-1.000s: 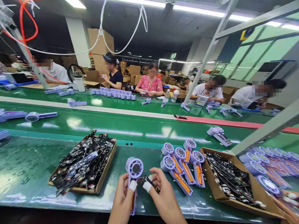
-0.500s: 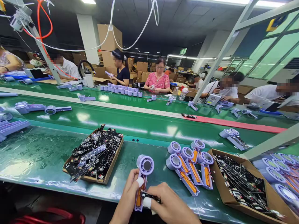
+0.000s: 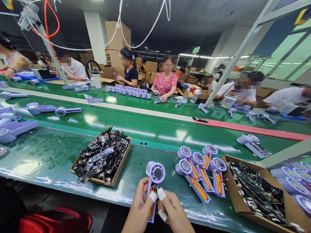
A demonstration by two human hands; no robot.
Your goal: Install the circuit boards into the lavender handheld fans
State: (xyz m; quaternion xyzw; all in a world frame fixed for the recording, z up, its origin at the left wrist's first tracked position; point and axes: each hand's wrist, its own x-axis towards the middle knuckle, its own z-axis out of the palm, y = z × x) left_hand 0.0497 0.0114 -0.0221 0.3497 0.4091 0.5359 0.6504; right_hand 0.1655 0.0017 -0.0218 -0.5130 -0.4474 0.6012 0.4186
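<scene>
Purple fan [image 3: 156, 173] stays clamped in our left grip [image 3: 145, 196]; our right grip [image 3: 167, 201] pinches a black strip [image 3: 155, 187] against the fan, below its round head.

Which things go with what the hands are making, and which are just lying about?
Seem part of it:
- purple piece in the left hand
- black strip in the right hand
- boxed black strips
- orange-lined purple pieces

Probably just lying about:
- black pen-like thing
- two black dots
</scene>
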